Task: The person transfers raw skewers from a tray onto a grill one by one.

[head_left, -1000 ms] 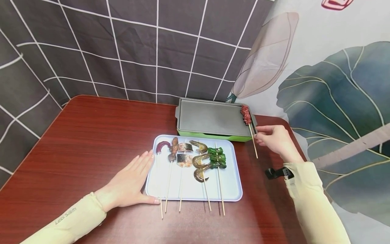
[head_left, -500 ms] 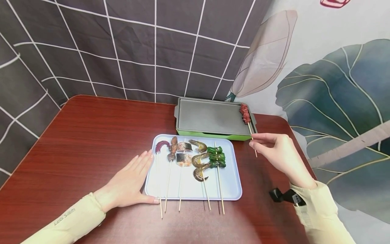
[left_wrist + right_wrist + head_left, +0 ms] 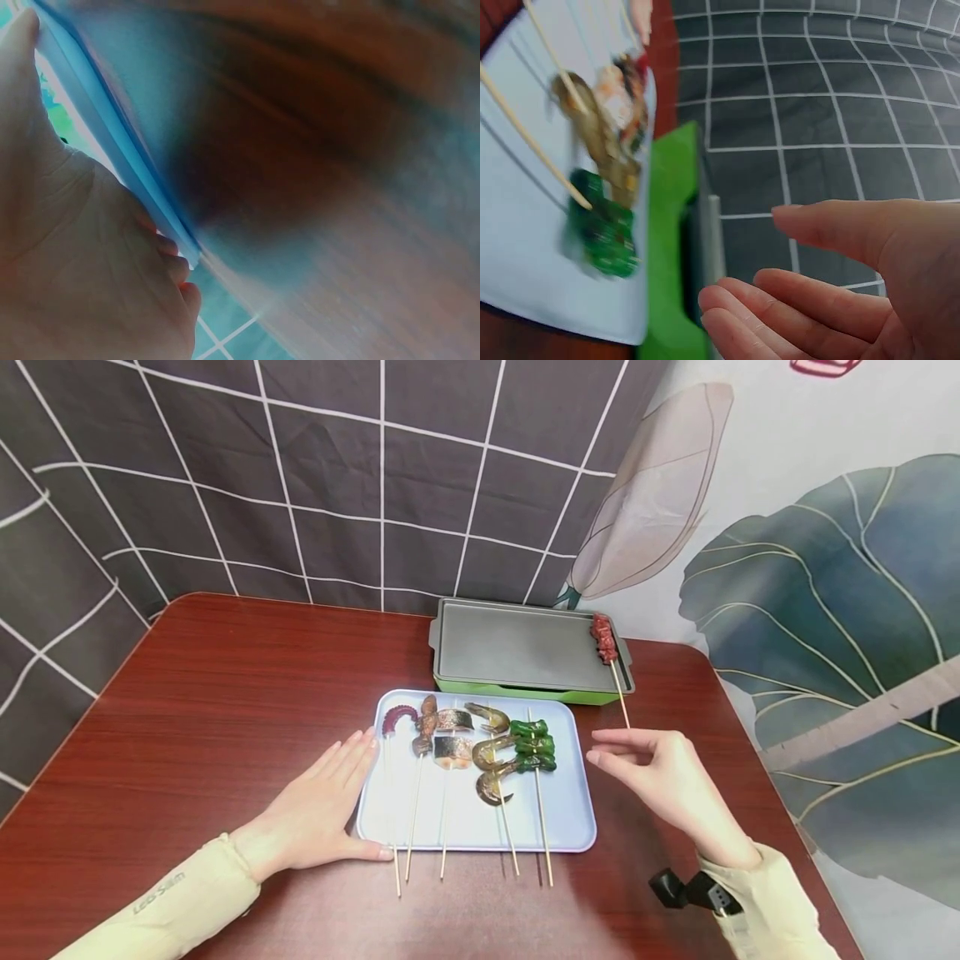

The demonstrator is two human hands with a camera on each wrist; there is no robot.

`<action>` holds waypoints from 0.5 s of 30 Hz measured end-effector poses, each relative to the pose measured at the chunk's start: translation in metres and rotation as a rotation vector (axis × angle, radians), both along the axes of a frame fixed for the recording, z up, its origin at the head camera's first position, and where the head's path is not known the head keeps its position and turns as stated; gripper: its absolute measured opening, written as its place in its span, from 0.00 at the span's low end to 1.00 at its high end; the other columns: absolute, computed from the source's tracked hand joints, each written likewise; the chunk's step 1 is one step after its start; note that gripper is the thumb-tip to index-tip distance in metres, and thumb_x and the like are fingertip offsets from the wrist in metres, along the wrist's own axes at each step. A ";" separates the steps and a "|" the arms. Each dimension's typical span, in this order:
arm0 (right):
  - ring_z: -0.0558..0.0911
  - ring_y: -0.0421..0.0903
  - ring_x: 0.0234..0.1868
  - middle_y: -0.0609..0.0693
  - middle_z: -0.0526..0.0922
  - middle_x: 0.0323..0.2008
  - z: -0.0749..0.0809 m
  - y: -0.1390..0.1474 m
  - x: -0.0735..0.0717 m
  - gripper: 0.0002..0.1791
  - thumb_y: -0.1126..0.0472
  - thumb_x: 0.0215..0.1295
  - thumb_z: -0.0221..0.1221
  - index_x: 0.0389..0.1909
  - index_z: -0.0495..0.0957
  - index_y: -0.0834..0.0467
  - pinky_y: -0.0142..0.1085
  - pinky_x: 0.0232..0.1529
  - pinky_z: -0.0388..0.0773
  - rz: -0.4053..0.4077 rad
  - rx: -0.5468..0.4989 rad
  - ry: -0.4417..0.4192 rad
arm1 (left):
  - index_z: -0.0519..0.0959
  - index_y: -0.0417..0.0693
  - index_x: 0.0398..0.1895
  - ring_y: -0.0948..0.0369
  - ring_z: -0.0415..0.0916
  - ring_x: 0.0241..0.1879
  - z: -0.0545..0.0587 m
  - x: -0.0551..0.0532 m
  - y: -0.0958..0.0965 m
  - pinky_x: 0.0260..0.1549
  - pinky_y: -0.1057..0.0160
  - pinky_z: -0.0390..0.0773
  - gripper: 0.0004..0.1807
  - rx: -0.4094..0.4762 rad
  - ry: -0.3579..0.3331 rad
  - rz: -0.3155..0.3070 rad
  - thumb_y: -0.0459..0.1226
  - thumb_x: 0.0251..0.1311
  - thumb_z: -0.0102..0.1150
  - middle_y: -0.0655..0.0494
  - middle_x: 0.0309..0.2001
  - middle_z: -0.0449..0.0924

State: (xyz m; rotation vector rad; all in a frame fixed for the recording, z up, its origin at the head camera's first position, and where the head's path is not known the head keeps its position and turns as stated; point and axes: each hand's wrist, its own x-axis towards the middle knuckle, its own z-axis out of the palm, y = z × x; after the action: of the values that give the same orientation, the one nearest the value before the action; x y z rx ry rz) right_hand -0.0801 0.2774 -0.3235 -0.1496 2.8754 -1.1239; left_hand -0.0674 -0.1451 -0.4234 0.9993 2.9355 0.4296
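My left hand lies with straight fingers along the left rim of a white tray, its thumb at the front corner. In the left wrist view the palm sits against the tray's side. On the tray lie a purple tentacle skewer, a brown meat skewer, a fish skewer, a shrimp skewer and a green vegetable skewer. My right hand hovers right of the tray, holding nothing, thumb and fingers apart. A red meat skewer rests on the grill's right end.
Behind the tray stands a green grill with a flat grey plate. The red meat skewer's stick overhangs its front edge. The brown table meets a dark gridded cloth at the back and a leaf-patterned cloth at right.
My right hand has left the red meat skewer's stick and moved forward-down and left towards the tray's right edge. The skewer stays on the grill. My left hand has not moved.
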 end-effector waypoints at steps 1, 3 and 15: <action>0.88 0.39 0.36 0.47 0.90 0.39 -0.004 -0.001 0.001 0.21 0.49 0.61 0.73 0.50 0.88 0.57 0.32 0.36 0.85 -0.002 -0.012 -0.017 | 0.56 0.24 0.74 0.40 0.51 0.75 0.000 0.000 0.000 0.73 0.45 0.53 0.71 -0.002 0.000 0.001 0.78 0.49 0.54 0.30 0.76 0.51; 0.88 0.39 0.36 0.47 0.90 0.38 -0.012 -0.003 0.004 0.22 0.49 0.60 0.73 0.50 0.88 0.59 0.32 0.37 0.85 -0.004 -0.037 -0.053 | 0.56 0.24 0.74 0.40 0.52 0.75 0.001 0.000 0.000 0.73 0.44 0.53 0.71 -0.003 0.003 0.000 0.78 0.50 0.54 0.30 0.76 0.51; 0.87 0.47 0.36 0.55 0.89 0.34 -0.059 -0.018 0.016 0.23 0.58 0.61 0.72 0.53 0.83 0.69 0.33 0.37 0.84 -0.011 -0.305 -0.313 | 0.54 0.25 0.76 0.41 0.48 0.77 -0.002 -0.001 0.001 0.75 0.46 0.49 0.73 -0.020 -0.026 0.003 0.80 0.48 0.51 0.31 0.77 0.50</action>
State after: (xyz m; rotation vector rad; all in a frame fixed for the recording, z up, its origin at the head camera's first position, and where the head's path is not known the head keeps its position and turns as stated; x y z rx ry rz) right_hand -0.0645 0.2592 -0.3821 0.0299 2.4261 -1.4376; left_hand -0.0688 -0.1445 -0.4253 0.9792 2.9128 0.4092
